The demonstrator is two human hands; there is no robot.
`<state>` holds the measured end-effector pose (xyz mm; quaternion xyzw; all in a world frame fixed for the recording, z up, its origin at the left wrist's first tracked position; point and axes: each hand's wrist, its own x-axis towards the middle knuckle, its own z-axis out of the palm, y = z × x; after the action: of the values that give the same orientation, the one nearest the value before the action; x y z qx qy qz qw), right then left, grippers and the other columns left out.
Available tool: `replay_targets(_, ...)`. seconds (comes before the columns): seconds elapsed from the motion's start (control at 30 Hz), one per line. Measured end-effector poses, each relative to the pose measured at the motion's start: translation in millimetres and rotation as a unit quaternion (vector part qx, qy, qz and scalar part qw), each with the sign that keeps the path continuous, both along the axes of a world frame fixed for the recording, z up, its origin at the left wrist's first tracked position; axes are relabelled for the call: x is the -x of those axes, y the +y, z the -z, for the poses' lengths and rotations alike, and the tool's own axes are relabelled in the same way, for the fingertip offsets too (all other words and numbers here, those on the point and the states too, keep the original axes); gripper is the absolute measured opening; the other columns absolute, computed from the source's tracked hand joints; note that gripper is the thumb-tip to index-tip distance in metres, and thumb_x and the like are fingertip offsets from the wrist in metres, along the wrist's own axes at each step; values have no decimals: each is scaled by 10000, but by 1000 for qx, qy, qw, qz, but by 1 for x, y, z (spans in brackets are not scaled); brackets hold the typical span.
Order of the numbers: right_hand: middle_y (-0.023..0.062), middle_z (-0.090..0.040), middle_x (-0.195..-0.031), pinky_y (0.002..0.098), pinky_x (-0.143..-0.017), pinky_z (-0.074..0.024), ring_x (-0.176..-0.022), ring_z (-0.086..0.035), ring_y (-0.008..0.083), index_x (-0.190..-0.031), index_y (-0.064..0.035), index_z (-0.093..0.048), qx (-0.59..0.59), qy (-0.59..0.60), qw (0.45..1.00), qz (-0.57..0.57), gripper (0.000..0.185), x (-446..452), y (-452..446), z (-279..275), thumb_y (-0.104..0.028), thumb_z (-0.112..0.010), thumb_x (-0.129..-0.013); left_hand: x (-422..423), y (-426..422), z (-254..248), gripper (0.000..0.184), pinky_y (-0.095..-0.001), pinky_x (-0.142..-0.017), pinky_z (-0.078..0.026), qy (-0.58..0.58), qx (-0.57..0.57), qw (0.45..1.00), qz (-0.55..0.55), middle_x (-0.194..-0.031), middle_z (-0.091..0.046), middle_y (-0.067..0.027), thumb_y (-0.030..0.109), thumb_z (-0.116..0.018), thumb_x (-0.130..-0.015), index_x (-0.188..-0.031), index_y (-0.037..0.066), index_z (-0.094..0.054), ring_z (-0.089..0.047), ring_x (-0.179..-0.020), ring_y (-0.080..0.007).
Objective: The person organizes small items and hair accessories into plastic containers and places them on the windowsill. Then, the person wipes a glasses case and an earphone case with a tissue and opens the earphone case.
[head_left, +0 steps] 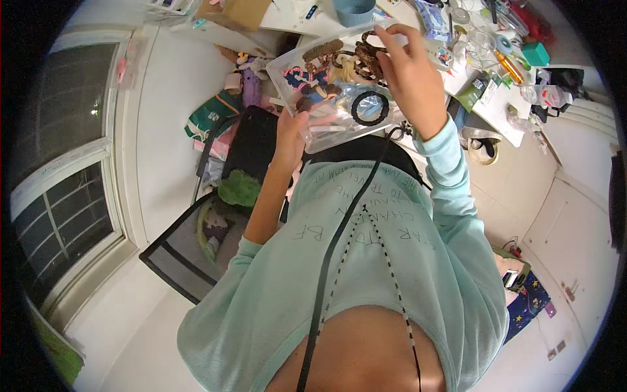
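A clear plastic tray (277, 72) is held tilted in front of my chest. My left hand (292, 134) is closed on its near left edge, thumb over the rim. My right hand (418, 81) is over the tray's far right part, thumb and fingers apart. Its tips are at a dark brown, scrunchie-like bundle (369, 64); whether they touch it I cannot tell. Inside the tray also lie a black coiled ring (369, 108), a navy and pink patterned scrunchie (307, 80), a brown textured hair piece (323, 49) and pale blue plastic (349, 95).
Beyond the tray stands a white desk (294, 21) with a blue-grey bin (354, 12). Cluttered small goods, a teal box (535, 54) and a green packet (471, 95) lie at right. A black mesh chair part (183, 245) is at left, near the window (65, 85).
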<state>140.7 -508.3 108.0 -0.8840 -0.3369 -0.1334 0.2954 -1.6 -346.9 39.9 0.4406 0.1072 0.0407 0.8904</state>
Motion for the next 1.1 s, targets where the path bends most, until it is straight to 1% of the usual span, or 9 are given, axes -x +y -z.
replay_targets(0.13,40,-517,-817,318,-540,-460,-725,-551,213,-844,-84,-574,-13,-11,987,-157,148,19,-2,-17,-143,-547,-710,-3,-3,0,533,-387,-789,-462,-2,6,1000,-20,-1117,-452,-168,150,-497,-765,-1214,-18,-262,-503,-989,-280)
replay_targets(0.27,57,-572,-661,300,-466,-462,-587,-589,214,-644,-82,-597,123,-7,962,-245,68,54,14,18,-99,-533,-630,-7,-12,-6,523,-358,-814,-443,0,16,999,-49,-1116,-456,-143,131,-514,-757,-1206,-14,-288,-494,-995,-232)
replay_targets(0.47,67,-554,-565,310,-428,-454,-564,-588,197,-565,-78,-583,178,-33,962,-204,54,64,29,26,-114,-559,-598,-3,-17,-6,541,-291,-850,-395,48,-24,997,-61,-1119,-457,-112,74,-546,-735,-1213,-1,-302,-475,-1009,-181)
replay_targets(0.57,63,-565,-684,314,-464,-458,-566,-571,228,-725,-47,-568,200,-3,954,-224,141,62,27,38,-135,-561,-615,-2,-18,-3,532,-279,-853,-386,66,-42,995,-69,-1113,-459,-101,64,-549,-736,-1208,3,-313,-477,-996,-168)
replay_targets(0.7,85,-542,-715,300,-489,-443,-596,-557,242,-777,-44,-515,137,110,959,-221,185,53,18,18,-140,-563,-626,1,-15,1,510,-274,-845,-388,74,-46,992,-89,-1091,-467,-82,70,-552,-741,-1196,5,-329,-485,-965,-157)
replay_targets(0.8,95,-532,-687,296,-524,-442,-609,-546,248,-731,-20,-497,-33,234,948,-213,199,42,11,15,-149,-605,-625,3,-5,6,501,-271,-841,-389,84,-55,990,-95,-1087,-463,-85,82,-552,-747,-1190,3,-331,-483,-960,-157)
replay_targets(0.87,64,-554,-732,263,-508,-414,-583,-511,173,-805,-18,-485,-166,360,895,-206,141,36,3,16,-127,-535,-732,4,0,9,487,-274,-841,-390,80,-46,990,-104,-1101,-448,-96,96,-544,-758,-1186,0,-333,-481,-952,-156)
replay_targets(0.93,46,-573,-778,230,-478,-395,-569,-491,122,-865,-23,-491,-309,508,781,-193,136,34,-4,20,-133,-501,-784,5,6,14,468,-276,-846,-388,88,-9,990,-108,-1107,-442,-100,108,-533,-769,-1180,-3,-337,-476,-958,-150)
replay_targets(1.1,62,-576,-877,144,-458,-390,-605,-484,43,-1039,-30,-483,-388,654,619,-197,235,29,-25,24,-139,-472,-831,3,9,11,481,-398,-745,-475,112,21,990,-82,-1096,-448,-122,156,-457,-813,-1236,74,-243,-532,-925,-361)
